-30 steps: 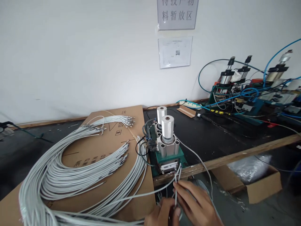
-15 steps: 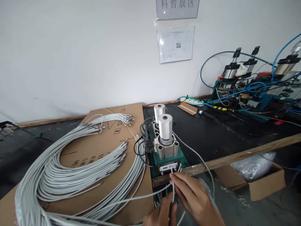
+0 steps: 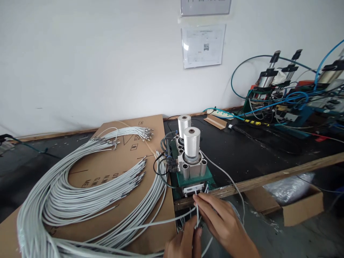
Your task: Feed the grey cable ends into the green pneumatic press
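Note:
A thin white cable (image 3: 197,212) runs up from my hands to the front slot of a small pneumatic press (image 3: 192,171) with silver knurled cylinders on a green base. My right hand (image 3: 224,224) pinches the cable just below the slot, thumb side hidden. Lower down, my left hand (image 3: 185,240) has its fingers closed around the same cable near the bottom edge. The cable's tip at the slot is too small to make out. Another white cable crosses leftward from the hands to a large bundle of white cables (image 3: 88,200) on cardboard.
The cardboard sheet (image 3: 158,234) lies on the black bench left of the press. Several other pneumatic machines (image 3: 268,80) with blue hoses stand at the right back. A power strip (image 3: 220,114) lies by the wall. Below the bench edge sits an open carton (image 3: 303,211) with plastic wrap.
The camera view has shifted slightly, so the press and wall sheets sit a little higher and further right. Both hands keep their hold on the cable, nearly unmoved.

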A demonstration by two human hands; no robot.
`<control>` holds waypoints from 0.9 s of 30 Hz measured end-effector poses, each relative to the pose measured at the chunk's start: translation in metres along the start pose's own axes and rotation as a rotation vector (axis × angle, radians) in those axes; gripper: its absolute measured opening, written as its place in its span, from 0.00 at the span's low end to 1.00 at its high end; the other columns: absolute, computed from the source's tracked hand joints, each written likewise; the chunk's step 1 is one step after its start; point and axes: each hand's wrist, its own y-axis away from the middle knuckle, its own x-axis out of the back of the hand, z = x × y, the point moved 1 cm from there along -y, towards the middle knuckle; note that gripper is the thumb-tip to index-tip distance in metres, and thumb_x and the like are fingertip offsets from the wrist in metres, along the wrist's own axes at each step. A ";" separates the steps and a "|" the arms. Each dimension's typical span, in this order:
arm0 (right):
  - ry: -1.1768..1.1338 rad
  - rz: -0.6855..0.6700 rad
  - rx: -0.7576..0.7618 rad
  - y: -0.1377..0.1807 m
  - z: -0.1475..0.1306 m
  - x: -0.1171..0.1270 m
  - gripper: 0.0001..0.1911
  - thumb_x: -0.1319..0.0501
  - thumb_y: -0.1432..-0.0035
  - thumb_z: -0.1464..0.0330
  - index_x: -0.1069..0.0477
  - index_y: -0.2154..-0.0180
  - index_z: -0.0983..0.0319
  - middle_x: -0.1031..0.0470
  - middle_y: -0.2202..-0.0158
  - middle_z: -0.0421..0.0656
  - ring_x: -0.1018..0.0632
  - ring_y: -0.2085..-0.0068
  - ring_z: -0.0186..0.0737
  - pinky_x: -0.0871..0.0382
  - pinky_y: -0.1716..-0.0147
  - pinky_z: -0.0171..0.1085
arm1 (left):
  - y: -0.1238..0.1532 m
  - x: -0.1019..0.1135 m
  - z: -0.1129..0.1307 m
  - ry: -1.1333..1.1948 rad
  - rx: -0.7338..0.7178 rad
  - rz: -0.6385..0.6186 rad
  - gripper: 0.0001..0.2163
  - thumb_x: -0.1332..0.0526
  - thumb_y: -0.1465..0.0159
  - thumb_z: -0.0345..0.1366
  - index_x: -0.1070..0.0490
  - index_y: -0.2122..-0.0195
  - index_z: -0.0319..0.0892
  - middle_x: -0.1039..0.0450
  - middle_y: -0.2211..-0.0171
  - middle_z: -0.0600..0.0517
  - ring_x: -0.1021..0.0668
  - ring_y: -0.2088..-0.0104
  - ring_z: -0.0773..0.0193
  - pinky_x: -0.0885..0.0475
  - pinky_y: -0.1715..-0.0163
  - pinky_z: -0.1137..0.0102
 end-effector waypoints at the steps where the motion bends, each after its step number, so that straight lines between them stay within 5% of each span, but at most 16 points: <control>1: 0.000 -0.005 0.000 0.001 0.000 -0.001 0.21 0.47 0.35 0.83 0.27 0.44 0.67 0.18 0.53 0.53 0.17 0.52 0.46 0.20 0.55 0.39 | 0.000 0.000 0.000 0.009 0.002 -0.011 0.15 0.57 0.23 0.40 0.31 0.51 0.47 0.16 0.73 0.54 0.16 0.81 0.63 0.28 0.83 0.76; 27: -0.012 -0.032 -0.035 -0.002 0.000 0.002 0.22 0.46 0.34 0.81 0.27 0.43 0.64 0.18 0.52 0.52 0.17 0.52 0.44 0.20 0.55 0.38 | -0.008 0.012 0.001 0.177 0.068 -0.198 0.15 0.56 0.23 0.42 0.31 0.50 0.47 0.20 0.75 0.53 0.19 0.82 0.65 0.26 0.79 0.76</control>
